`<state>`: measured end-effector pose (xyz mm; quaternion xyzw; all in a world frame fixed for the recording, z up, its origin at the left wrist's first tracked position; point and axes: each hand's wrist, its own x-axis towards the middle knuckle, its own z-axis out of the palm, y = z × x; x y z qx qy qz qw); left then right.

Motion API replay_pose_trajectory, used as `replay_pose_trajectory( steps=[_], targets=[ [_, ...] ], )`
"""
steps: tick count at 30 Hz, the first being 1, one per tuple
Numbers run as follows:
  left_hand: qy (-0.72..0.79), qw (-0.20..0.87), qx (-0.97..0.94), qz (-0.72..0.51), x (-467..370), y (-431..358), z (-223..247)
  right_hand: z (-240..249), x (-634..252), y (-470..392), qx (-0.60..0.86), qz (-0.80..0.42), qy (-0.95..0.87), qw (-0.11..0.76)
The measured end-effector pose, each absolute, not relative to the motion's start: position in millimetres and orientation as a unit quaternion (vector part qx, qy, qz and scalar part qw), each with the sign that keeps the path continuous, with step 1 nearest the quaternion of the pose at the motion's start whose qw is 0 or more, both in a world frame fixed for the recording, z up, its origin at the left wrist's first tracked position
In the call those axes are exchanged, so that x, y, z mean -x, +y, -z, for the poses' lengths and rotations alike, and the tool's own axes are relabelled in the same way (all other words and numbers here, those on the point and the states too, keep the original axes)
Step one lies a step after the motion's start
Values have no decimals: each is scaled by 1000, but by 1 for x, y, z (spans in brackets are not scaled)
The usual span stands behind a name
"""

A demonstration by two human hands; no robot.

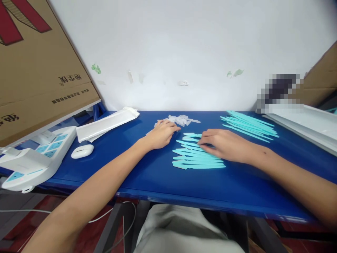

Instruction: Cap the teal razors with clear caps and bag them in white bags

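Several turquoise eyebrow razors [197,163] lie side by side in a rough column on the blue table in front of me. Over the column's upper right side is my right hand [223,143], its thumb and fingers closed at the end of one razor. My left hand [163,133] rests low over the table to the left of the column, fingers loosely stretched toward the right and holding nothing visible. Just behind it is a small heap of translucent plastic pieces [181,120], partly covered by that hand. A second pile of turquoise razors [249,126] lies farther right.
On the left are a flat white packet [107,123], a white earbud case [82,151] and a power strip [56,147] with a plugged-in adapter. A large cardboard box [42,66] leans there. A white tray [310,123] stands at the right, and a white wall [168,52] borders the back.
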<state>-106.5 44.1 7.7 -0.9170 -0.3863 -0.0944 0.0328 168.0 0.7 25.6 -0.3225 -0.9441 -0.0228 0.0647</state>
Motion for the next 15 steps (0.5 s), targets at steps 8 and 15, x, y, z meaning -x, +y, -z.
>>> replay_pose_trajectory(
  steps=[8,15],
  targets=[
    [-385,-51,911,142,114,52,-8,-29,-168,1,400,-101,-909,66],
    [-380,-12,918,115,113,49,-14,-39,-171,-1,456,-125,-880,52]
  ],
)
